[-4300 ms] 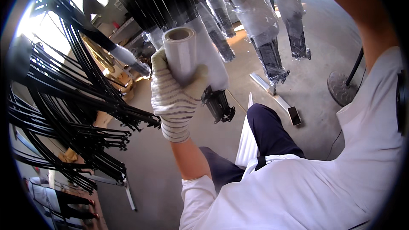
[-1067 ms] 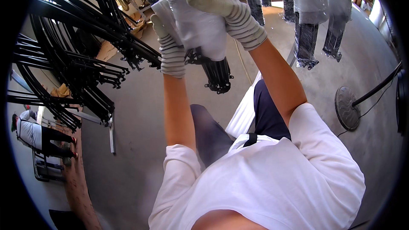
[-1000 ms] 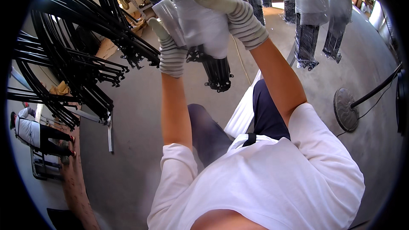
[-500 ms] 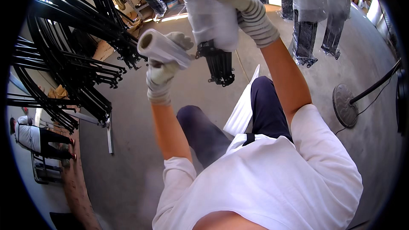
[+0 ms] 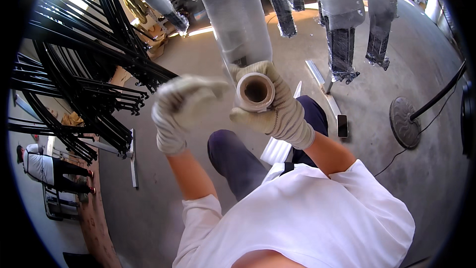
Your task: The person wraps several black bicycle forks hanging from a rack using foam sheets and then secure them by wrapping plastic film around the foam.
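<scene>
A roll of clear stretch film [image 5: 242,100] with a cardboard core points its end toward me. My right hand [image 5: 285,104], in a whitish striped work glove, is closed around it from the right. To the left of the roll, my gloved left hand [image 5: 184,106] is blurred by motion. Its fingers stretch toward the roll without holding anything I can see. Just beyond the roll hangs a bundle wrapped in white foam and film [image 5: 238,17]. The film roll overlaps the lower end of this bundle in view, hiding part of it.
Many black metal rods [image 5: 99,54] jut in from the left. More film-wrapped bundles [image 5: 342,25] hang at the right. On the floor are a metal stand leg [image 5: 325,89], a phone [image 5: 342,126] and a round-based stand [image 5: 404,121] with a cable. Another person [image 5: 42,166] stands far left.
The film roll has passed from my left hand to my right and come down beside the bundle's lower end. My right hand has left the bundle's upper part. My left hand is now off the roll.
</scene>
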### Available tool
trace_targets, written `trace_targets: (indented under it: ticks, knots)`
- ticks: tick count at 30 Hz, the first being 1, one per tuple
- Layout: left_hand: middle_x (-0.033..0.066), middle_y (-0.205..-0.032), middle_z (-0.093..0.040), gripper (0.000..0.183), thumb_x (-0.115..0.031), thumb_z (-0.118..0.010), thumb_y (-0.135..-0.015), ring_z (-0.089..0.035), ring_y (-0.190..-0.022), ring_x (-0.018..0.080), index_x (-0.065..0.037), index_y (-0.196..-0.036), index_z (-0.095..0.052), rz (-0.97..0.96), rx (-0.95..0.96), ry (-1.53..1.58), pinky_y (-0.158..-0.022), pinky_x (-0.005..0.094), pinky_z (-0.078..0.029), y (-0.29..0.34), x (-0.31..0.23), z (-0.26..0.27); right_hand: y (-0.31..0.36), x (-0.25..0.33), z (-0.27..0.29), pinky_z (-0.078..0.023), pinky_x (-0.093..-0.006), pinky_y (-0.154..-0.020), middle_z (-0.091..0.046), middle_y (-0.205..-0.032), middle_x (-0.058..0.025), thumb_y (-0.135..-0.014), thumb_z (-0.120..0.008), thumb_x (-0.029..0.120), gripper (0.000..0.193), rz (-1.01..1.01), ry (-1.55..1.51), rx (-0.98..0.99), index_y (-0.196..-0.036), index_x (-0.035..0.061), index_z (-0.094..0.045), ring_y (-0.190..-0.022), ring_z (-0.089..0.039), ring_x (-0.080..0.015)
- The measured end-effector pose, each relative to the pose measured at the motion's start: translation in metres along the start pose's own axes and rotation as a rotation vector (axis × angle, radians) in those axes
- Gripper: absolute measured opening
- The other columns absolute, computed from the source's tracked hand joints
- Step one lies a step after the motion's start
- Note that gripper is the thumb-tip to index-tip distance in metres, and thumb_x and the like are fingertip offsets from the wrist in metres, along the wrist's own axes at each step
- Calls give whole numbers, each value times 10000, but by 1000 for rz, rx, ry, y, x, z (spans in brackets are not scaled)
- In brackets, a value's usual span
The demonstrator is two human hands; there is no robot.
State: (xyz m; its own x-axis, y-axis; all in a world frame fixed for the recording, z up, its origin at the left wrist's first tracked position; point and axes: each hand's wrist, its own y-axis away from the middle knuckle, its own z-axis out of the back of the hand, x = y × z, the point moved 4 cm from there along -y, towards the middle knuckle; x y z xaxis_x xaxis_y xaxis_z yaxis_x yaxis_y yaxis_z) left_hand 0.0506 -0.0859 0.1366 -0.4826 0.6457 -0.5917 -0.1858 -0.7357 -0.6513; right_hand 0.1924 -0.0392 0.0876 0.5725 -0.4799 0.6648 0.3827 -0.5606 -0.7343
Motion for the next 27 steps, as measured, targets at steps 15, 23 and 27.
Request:
trace_targets:
  ticks: [15, 23, 27]
  knots:
    - [91, -979, -505, 487, -263, -573, -707, -512, -881, 213, -34, -1102, -405, 239, -92, 1040, -750, 341, -450, -68, 90, -45, -2, -15, 124, -481, -264, -633, -562, -730, -76, -473, -664, 15, 426, -367, -329, -275, -866, -2, -500, -639, -557, -184]
    - [92, -979, -507, 412, -299, -529, -764, -501, -893, 190, -26, -1056, -430, 228, -297, 792, -786, 306, -420, -56, 89, -38, -90, -145, 103, -465, -230, -560, -536, -766, -88, -663, -524, 135, 202, -463, -164, 211, -827, 19, -515, -695, -535, -142]
    - [97, -961, -508, 393, -284, -510, -784, -499, -865, 153, -20, -1060, -421, 226, -265, -102, -740, 248, -424, -24, 150, 29, -97, -169, 50, -458, -227, -586, -538, -797, -71, -682, -503, 150, 193, -415, -483, 412, -837, 37, -521, -721, -531, -135]
